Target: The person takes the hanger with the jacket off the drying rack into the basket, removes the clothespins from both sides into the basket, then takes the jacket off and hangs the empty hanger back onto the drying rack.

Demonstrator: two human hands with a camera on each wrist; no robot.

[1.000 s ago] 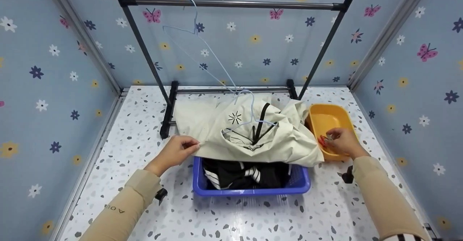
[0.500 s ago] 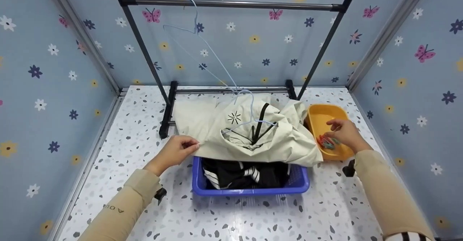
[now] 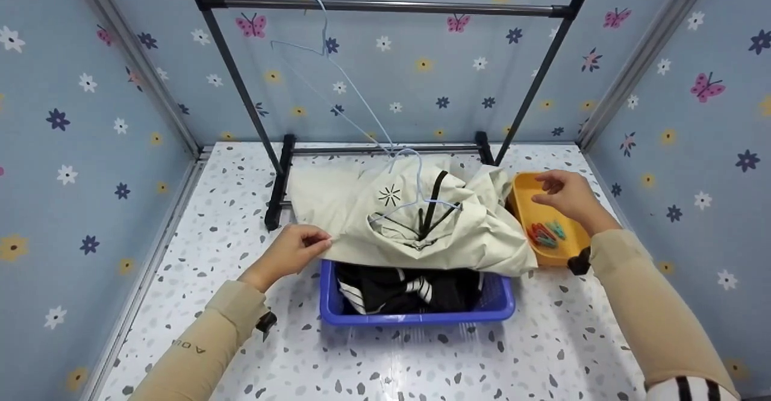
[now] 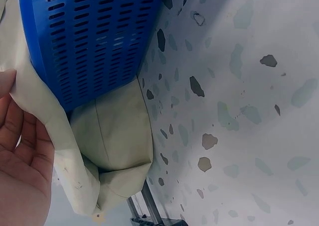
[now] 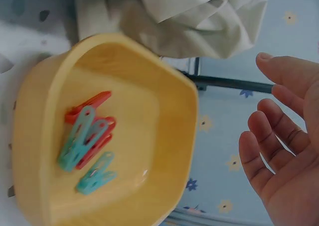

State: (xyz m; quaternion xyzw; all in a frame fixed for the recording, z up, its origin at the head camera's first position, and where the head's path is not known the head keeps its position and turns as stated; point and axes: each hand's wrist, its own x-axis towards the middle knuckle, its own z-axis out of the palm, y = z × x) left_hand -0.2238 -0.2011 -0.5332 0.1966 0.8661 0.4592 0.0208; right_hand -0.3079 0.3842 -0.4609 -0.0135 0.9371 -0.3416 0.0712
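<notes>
A cream jacket [image 3: 355,226] lies spread over the back of the blue basket [image 3: 418,318], a light blue hanger [image 3: 420,184] in its neck opening. At its left edge, my left hand [image 3: 292,249] pinches the hem between thumb and fingers; the left wrist view shows the cloth [image 4: 45,104] folded at the fingertips beside the basket's slotted wall. My right hand [image 3: 569,196] hovers over the yellow tub [image 3: 530,193], fingers loosely bent and holding nothing. Several red and teal clothespins [image 5: 84,136] lie inside the tub.
Behind the jacket stands a black metal clothes rack [image 3: 385,5], a second blue wire hanger [image 3: 355,85] hooked on its bar. Black-and-white clothing [image 3: 397,292] fills the basket. Patterned walls [image 3: 692,148] enclose the speckled floor [image 3: 229,365] on the left, right and back.
My right hand has let go of the clothespins and risen away toward the back of the tub, leaving them on its bottom. My left hand stays at the hem.
</notes>
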